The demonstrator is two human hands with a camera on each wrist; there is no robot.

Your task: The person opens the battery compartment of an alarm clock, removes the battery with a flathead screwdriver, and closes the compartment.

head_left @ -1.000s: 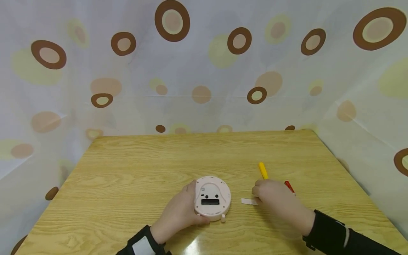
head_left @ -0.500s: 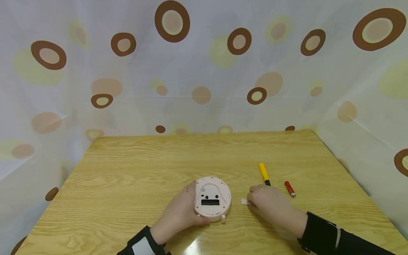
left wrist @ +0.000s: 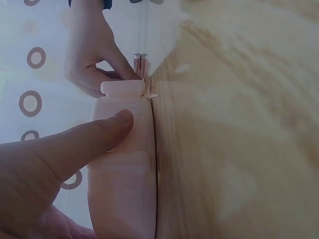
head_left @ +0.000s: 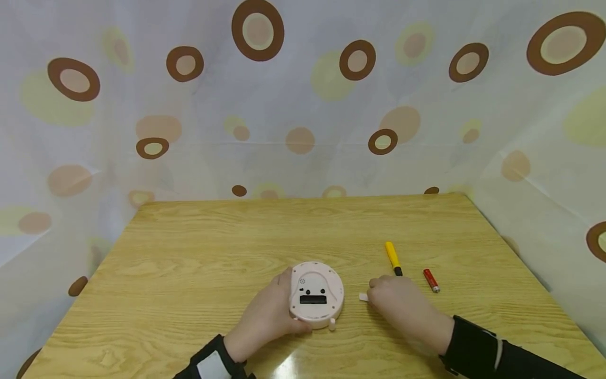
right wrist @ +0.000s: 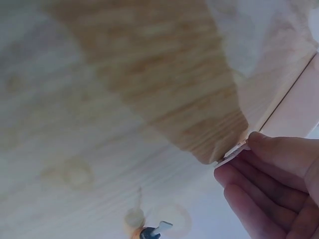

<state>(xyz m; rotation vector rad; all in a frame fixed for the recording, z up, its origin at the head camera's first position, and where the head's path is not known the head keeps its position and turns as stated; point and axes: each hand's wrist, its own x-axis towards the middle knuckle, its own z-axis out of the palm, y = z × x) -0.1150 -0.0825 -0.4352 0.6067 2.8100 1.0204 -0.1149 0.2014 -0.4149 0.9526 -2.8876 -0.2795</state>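
Observation:
A round pink alarm clock point(head_left: 318, 316) lies with its back up, its dark battery slot point(head_left: 313, 299) uncovered. My left hand point(head_left: 267, 308) grips it from the left, and the left wrist view shows the thumb point(left wrist: 107, 132) laid along the side of the clock's body point(left wrist: 122, 199). To the right of the clock, my right hand point(head_left: 402, 300) pinches a small pale battery cover point(right wrist: 232, 155) between thumb and fingers, close over the table. Only the left end of that cover point(head_left: 363, 297) shows in the head view; the fingers hide the rest.
Behind the right hand lies a screwdriver with a yellow handle point(head_left: 392, 255); its metal tip point(right wrist: 162, 228) appears in the right wrist view. A red battery point(head_left: 431, 280) rests farther right on the wooden table point(head_left: 213, 237). A patterned curtain point(head_left: 303, 95) surrounds the table.
My right hand has shifted left along the pale cover and now pinches it, revealing the whole red battery and the screwdriver's black collar. The left hand and clock stay put.

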